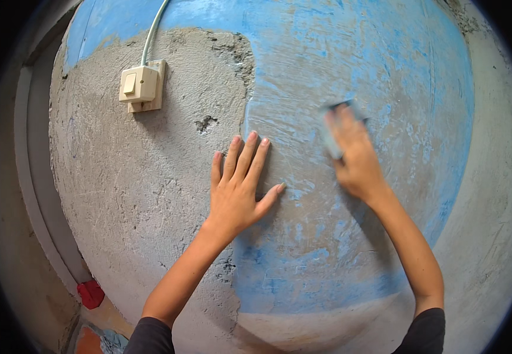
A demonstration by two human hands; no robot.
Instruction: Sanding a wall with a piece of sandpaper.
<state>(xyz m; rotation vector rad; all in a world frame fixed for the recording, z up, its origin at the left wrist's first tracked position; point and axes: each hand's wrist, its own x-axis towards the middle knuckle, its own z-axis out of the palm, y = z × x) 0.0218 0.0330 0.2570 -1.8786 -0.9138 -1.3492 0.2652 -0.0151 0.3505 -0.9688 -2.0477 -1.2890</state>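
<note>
My left hand rests flat with spread fingers on the wall, across the edge where rough bare plaster meets a smoother area of worn blue paint. To its upper right, my right hand holds a thin dark-and-pale sheet, possibly sandpaper, against the scuffed paint. Motion blur hides the sheet's detail. Grey patches show through the blue around that hand.
A cream light switch sits on a wooden block at upper left, with a pale cable running up from it. A door frame stands at the left. Low down there hangs or lies a red cloth-like item.
</note>
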